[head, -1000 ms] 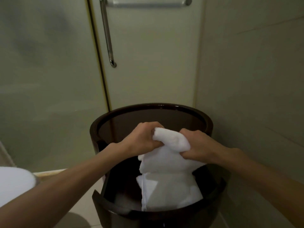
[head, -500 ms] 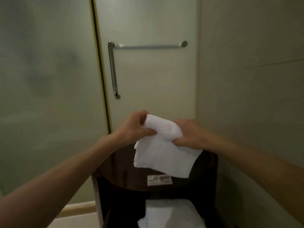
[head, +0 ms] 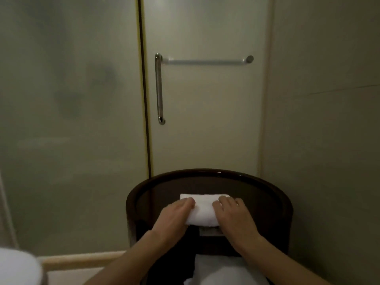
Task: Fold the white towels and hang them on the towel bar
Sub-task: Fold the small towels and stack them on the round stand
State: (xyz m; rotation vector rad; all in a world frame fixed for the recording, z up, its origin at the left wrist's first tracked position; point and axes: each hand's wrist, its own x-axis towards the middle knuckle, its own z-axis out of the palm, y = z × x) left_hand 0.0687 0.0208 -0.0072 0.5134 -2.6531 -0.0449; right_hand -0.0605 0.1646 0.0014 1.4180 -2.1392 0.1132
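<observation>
A small white towel, folded into a narrow strip, lies flat on the top of a dark round stand. My left hand presses palm-down on its left end and my right hand presses on its right end, fingers spread. More white towels sit on the stand's lower shelf, between my forearms. The horizontal towel bar is mounted on the frosted glass door above the stand, with nothing hanging on it.
A vertical chrome door handle joins the bar's left end. A small label lies under the towel's near edge. A tiled wall closes the right side. A white rounded fixture shows at bottom left.
The towel went from hanging in both hands above the stand to lying flat on its top. Both hands let go of their grip and now rest on it. The view tilted up.
</observation>
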